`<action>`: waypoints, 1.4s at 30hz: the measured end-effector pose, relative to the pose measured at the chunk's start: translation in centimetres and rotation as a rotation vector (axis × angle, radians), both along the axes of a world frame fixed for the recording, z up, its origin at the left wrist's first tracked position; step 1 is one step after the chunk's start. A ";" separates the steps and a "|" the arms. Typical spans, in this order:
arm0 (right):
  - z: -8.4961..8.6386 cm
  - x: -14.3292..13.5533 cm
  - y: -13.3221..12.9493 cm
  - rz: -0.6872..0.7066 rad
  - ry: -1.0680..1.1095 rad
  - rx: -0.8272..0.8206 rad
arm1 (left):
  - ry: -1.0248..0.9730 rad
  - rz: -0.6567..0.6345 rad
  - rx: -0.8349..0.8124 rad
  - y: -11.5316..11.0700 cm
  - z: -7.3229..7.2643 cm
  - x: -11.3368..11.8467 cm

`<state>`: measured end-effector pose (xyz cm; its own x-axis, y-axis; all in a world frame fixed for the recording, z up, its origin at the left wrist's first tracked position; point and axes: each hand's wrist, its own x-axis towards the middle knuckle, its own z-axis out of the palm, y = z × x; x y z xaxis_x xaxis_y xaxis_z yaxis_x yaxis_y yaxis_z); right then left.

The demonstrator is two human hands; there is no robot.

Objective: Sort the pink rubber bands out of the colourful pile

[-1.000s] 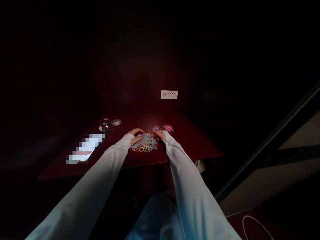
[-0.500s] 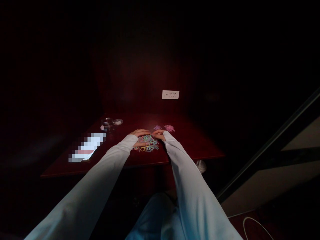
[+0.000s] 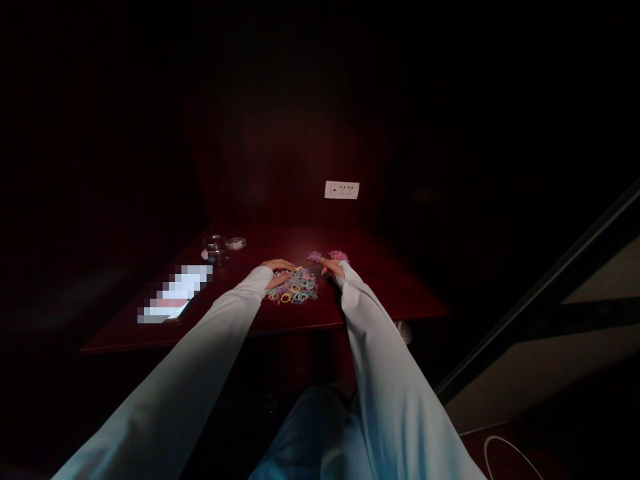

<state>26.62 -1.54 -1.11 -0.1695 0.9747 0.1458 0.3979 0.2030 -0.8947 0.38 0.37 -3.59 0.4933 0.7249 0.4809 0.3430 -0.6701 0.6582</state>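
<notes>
A pile of small multicoloured elastic hair ties (image 3: 296, 291) lies near the front of the dark red table. My left hand (image 3: 278, 269) rests at the pile's far left side, fingers stretched out and thumb apart from them. Just past the pile, my right hand (image 3: 333, 267) reaches to a small heap of purple hair ties (image 3: 315, 256); its fingers are bent together at that heap's near edge. Whatever they pinch is too small to make out. A pink heap of hair ties (image 3: 339, 255) sits right behind this hand, which partly covers it.
On the left of the table (image 3: 390, 287) lies a lit phone (image 3: 180, 293) with a pixelated screen. Behind it stand a clear jar (image 3: 215, 248) and a round lid (image 3: 237, 244). A white socket panel (image 3: 342, 190) is on the back wall. A pale cable (image 3: 510, 445) loops at lower right.
My right hand has moved right and slightly away, from the multicoloured pile to the purple heap. My left hand has drawn back slightly left, uncovering more of the pile.
</notes>
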 end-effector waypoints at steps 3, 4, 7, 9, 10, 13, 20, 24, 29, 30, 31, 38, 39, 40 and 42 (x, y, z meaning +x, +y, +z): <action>0.1 -0.1 -0.4 0.028 0.049 -0.085 | -0.054 0.026 0.024 0.0 -0.1 0.2; 0.1 -0.1 -0.6 0.045 0.064 -0.080 | -0.057 0.031 0.023 0.0 -0.1 0.2; 0.2 0.2 -0.9 0.048 0.130 -0.026 | -0.019 0.030 -0.010 -0.1 0.2 0.1; 0.3 0.6 -1.2 0.053 0.156 -0.017 | 0.019 0.061 -0.034 -0.3 0.6 0.0; 0.4 0.8 -1.4 0.073 0.155 -0.030 | 0.035 0.085 -0.042 -0.4 0.7 -0.1; 0.6 1.2 -1.9 0.186 0.102 -0.117 | 0.054 0.132 -0.046 -0.9 1.2 0.0; 0.4 1.2 -2.2 0.244 -0.035 -0.151 | 0.015 0.151 -0.009 -1.2 1.0 0.5; 0.5 1.0 -2.1 0.268 -0.081 -0.151 | 0.030 0.152 0.007 -1.0 0.9 0.5; 0.8 1.1 -2.4 0.248 -0.140 -0.144 | 0.064 0.136 -0.017 -1.1 1.2 0.3; 0.9 1.2 -2.4 0.249 -0.142 -0.143 | 0.066 0.142 -0.014 -1.1 1.3 0.3; 0.9 1.2 -2.5 0.248 -0.138 -0.141 | 0.069 0.146 -0.009 -1.1 1.3 0.3; 0.6 1.4 -2.2 0.254 -0.089 -0.156 | 0.129 0.156 0.040 -0.7 0.8 0.1; 0.4 1.4 -2.0 0.257 -0.071 -0.157 | 0.135 0.152 0.047 -0.7 0.8 0.0; 0.3 1.5 -1.8 0.258 -0.047 -0.159 | 0.140 0.144 0.052 -0.6 0.8 0.0; -0.1 1.5 -1.4 0.248 0.010 -0.169 | 0.149 0.130 0.059 -0.7 0.8 -0.1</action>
